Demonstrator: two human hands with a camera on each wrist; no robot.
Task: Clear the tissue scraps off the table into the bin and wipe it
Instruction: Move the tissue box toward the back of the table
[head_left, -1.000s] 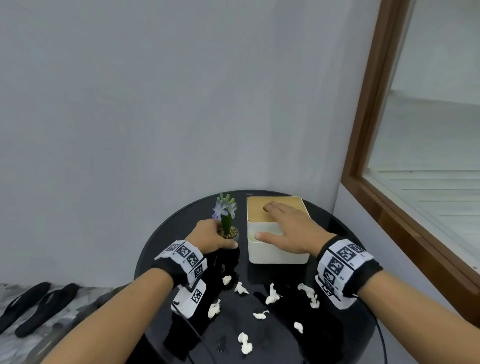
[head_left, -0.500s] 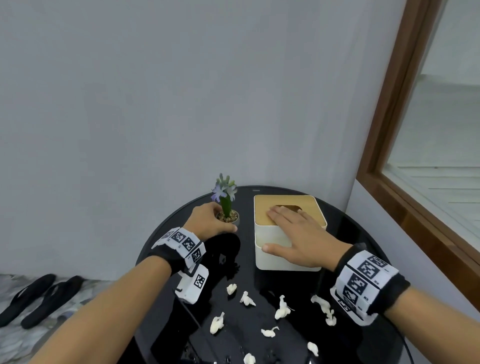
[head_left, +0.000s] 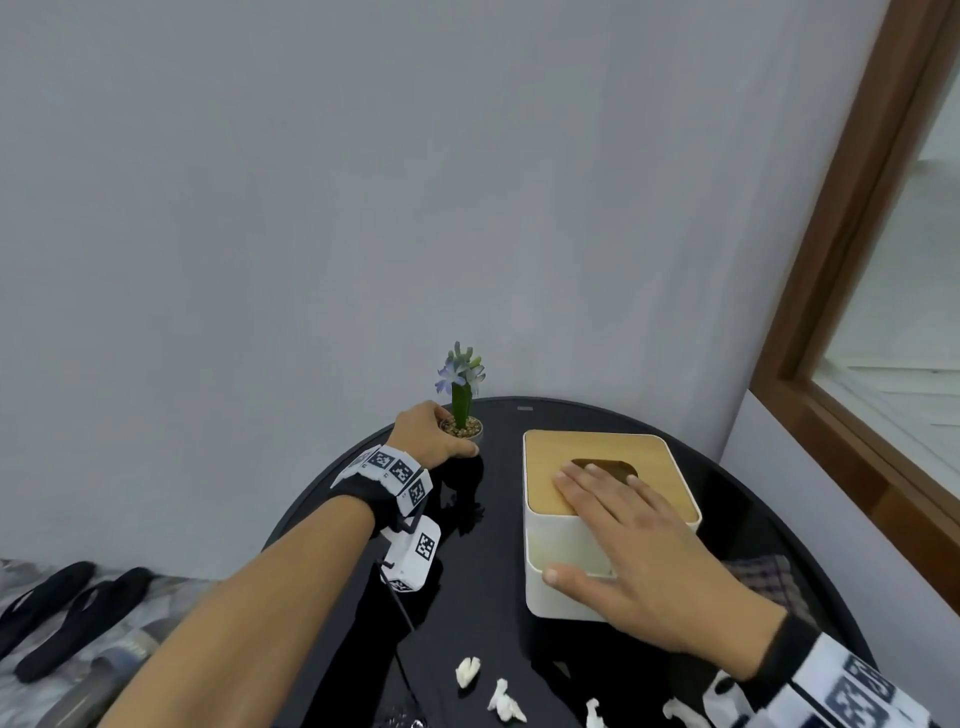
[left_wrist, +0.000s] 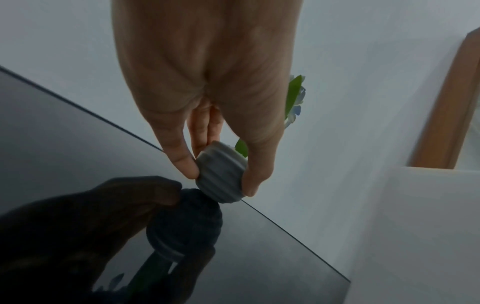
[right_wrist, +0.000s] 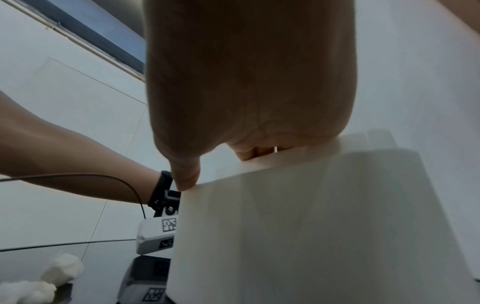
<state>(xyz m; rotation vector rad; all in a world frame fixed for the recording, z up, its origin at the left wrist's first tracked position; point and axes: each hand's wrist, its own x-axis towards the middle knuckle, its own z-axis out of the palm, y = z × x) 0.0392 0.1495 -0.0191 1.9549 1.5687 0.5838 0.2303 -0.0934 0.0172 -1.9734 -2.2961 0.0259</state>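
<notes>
Several white tissue scraps (head_left: 467, 670) lie on the near part of the round black glossy table (head_left: 493, 587); two scraps (right_wrist: 62, 267) show in the right wrist view. My left hand (head_left: 441, 436) grips a small ribbed grey plant pot (left_wrist: 221, 179) between thumb and fingers at the table's far left rim. My right hand (head_left: 587, 525) rests on the white tissue box (head_left: 576, 566) with a wooden lid, fingers flat on the lid beside its slot and thumb against the front wall. No bin is in view.
A checked cloth (head_left: 758, 577) lies on the table to the right of the box. Grey walls close in behind and to the right, with a wood-framed window (head_left: 852, 260). Black slippers (head_left: 67, 613) sit on the floor at the left.
The gap between the pot and the tissue box has widened, the pot now nearer the far left rim. The head view has lifted, so the scraps sit lower in frame.
</notes>
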